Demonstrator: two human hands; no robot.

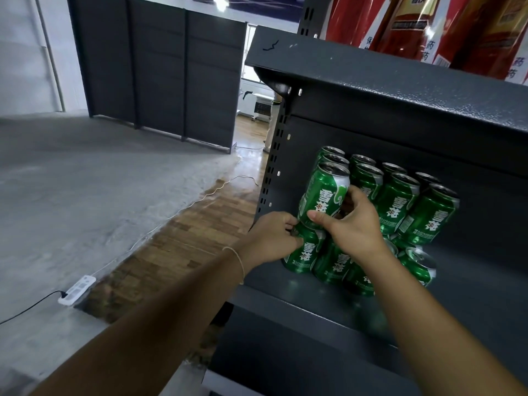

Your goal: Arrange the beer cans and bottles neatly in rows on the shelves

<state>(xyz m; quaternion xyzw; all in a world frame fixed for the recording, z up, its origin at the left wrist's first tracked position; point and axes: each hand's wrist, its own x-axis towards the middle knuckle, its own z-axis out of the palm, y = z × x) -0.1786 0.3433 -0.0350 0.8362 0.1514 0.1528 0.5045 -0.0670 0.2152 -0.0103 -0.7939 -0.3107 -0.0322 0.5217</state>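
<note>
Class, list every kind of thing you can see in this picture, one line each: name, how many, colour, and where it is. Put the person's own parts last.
green beer cans: about fifteen showing, green with silver tops, stacked two layers high on the middle shelf
shelving unit: one, dark grey metal, right half of the view
red packages: several, red and gold, on the top shelf
partition panels: one run, dark grey, across the room
power strip: one, white, on the floor at lower left
string bracelet: one, pale, on the left wrist
left hand: grips a lower-layer can
right hand: fingers curled round an upper-layer can
</note>
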